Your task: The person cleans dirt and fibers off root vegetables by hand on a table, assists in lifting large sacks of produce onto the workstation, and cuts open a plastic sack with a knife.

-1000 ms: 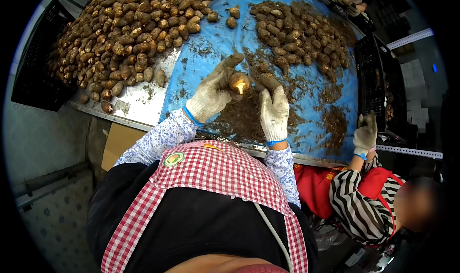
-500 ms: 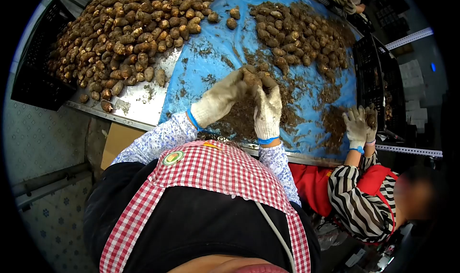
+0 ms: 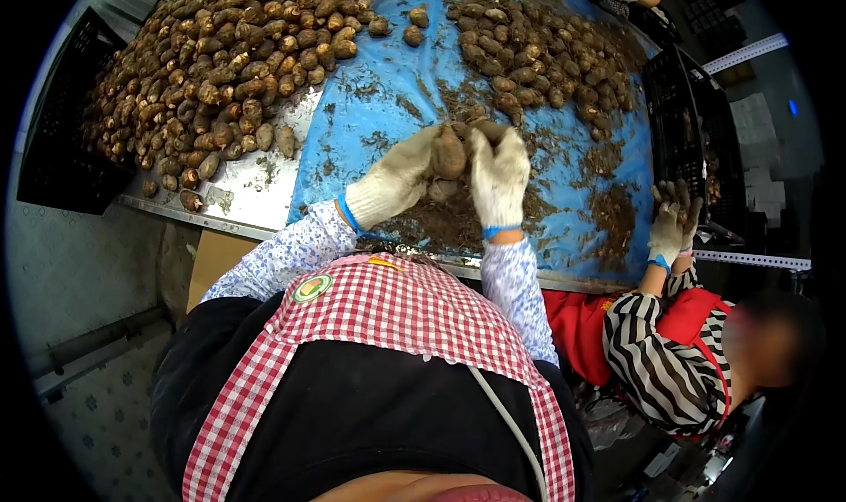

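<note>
A brown, soil-smeared taro (image 3: 449,156) is between my two gloved hands, over the blue sheet. My left hand (image 3: 401,169) is closed around its left side, the glove's fingers dark with dirt. Curled at the taro's upper right is my right hand (image 3: 502,171), its fingertips bent inward at the top end; what they pinch there is partly hidden. Just below the held taro, a paler lump (image 3: 443,190) shows between the hands. Loose soil and root scraps (image 3: 449,224) lie on the sheet beneath.
Cleaner taros (image 3: 229,61) are heaped on the left of the metal table. A dirtier heap (image 3: 546,52) lies on the blue sheet (image 3: 352,141). Black crates (image 3: 66,123) stand at both sides. A co-worker's gloved hands (image 3: 674,224) are at the right; another person's hands are at the top.
The taro has come lower and closer to me, now more upright and more exposed. My right hand has shifted slightly right. The co-worker's hands have come closer together.
</note>
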`<control>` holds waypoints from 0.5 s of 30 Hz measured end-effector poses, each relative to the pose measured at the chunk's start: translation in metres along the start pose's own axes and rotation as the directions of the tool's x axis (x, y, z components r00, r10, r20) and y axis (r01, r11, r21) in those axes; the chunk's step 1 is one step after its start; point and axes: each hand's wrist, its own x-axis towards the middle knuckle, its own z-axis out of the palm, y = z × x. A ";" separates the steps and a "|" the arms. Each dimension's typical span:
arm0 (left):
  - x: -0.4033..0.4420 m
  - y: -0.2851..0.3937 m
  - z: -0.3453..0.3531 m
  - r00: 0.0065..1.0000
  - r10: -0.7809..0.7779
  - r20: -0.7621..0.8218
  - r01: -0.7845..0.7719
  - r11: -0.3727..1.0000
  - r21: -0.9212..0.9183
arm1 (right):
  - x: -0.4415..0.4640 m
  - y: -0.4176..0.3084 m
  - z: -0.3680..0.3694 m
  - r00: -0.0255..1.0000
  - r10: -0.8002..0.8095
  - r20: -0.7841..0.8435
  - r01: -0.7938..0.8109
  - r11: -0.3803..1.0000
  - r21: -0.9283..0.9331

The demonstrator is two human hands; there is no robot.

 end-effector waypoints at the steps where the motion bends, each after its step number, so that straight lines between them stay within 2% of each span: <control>1: -0.001 -0.002 -0.009 0.999 -0.009 0.052 0.015 0.993 -0.121 | 0.009 0.023 0.004 0.995 -0.067 -0.077 0.066 0.998 -0.023; 2: -0.001 0.003 -0.011 0.999 -0.006 0.053 0.001 0.996 0.092 | 0.015 0.041 0.005 0.979 -0.138 -0.151 0.132 0.990 -0.051; 3: 0.000 0.010 -0.014 0.999 0.008 0.052 -0.023 0.954 0.300 | 0.019 0.044 -0.002 0.996 -0.002 -0.084 -0.012 0.986 -0.168; 4: 0.001 0.011 -0.015 0.998 0.026 0.053 -0.040 0.954 0.296 | 0.018 0.047 -0.009 0.990 0.138 -0.030 -0.141 0.947 -0.290; 5: 0.001 0.013 -0.016 0.998 0.043 0.055 -0.057 0.955 0.292 | 0.011 0.053 -0.009 0.999 0.040 -0.013 -0.041 0.988 -0.146; 6: 0.003 0.010 -0.014 0.996 0.059 0.063 -0.064 0.995 0.073 | 0.003 0.059 -0.010 0.998 -0.059 0.003 0.059 0.998 0.004; 7: 0.005 0.008 -0.010 0.995 0.076 0.071 -0.064 0.987 -0.149 | -0.002 0.045 -0.007 0.997 0.065 0.041 -0.076 0.906 0.416; 9: 0.006 0.012 0.011 0.986 -0.022 -0.164 0.006 0.995 -0.100 | -0.003 0.021 -0.010 0.984 0.029 0.178 -0.124 0.826 0.550; 10: 0.006 0.014 0.018 0.958 -0.068 -0.280 0.047 0.996 -0.080 | -0.003 0.010 -0.011 0.973 -0.003 0.230 -0.114 0.862 0.494; 11: 0.007 0.013 0.018 0.973 -0.066 -0.222 0.055 0.997 -0.059 | -0.002 -0.003 -0.014 0.963 -0.023 0.267 -0.088 0.914 0.397; 12: 0.009 0.014 0.017 0.984 -0.064 -0.164 0.059 0.998 -0.038 | 0.000 -0.020 -0.020 0.940 0.040 0.340 -0.131 0.959 0.250; 13: 0.010 0.011 0.010 0.988 -0.088 -0.126 0.081 0.995 -0.060 | 0.002 -0.019 -0.024 0.936 -0.044 0.348 -0.013 0.987 0.160; 15: 0.010 -0.004 -0.016 0.985 -0.159 -0.066 0.149 0.979 -0.142 | 0.001 -0.013 -0.014 0.916 -0.085 0.391 0.083 0.996 0.022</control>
